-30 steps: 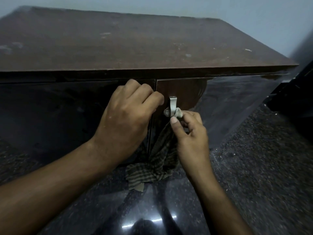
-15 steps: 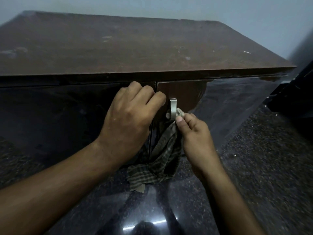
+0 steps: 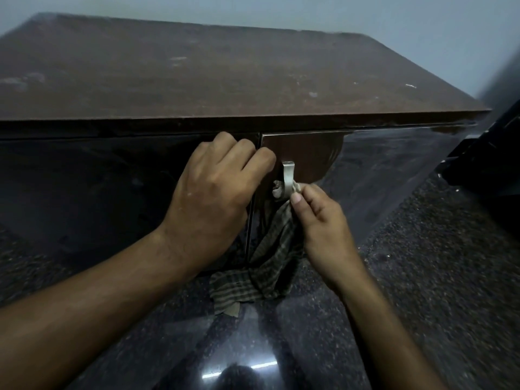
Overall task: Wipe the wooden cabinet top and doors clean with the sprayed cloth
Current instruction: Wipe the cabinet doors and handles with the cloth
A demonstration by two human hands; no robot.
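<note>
right hand point(image 3: 323, 223) fingers point(image 3: 296, 197) pinch cloth point(image 3: 270, 266) | left hand point(image 3: 213, 198) fingers point(image 3: 264, 159) curled

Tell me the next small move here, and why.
Probably slide the cloth up along the metal handle: the right hand pinches it against the handle's lower end, its upper part is uncovered, and the left hand holds the door edge.

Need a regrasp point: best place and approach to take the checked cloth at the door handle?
Pinch the checked cloth in its gathered neck just below the metal handle, coming from the right. It is threaded behind the handle, hangs bunched there, and the left hand blocks the other side.
</note>
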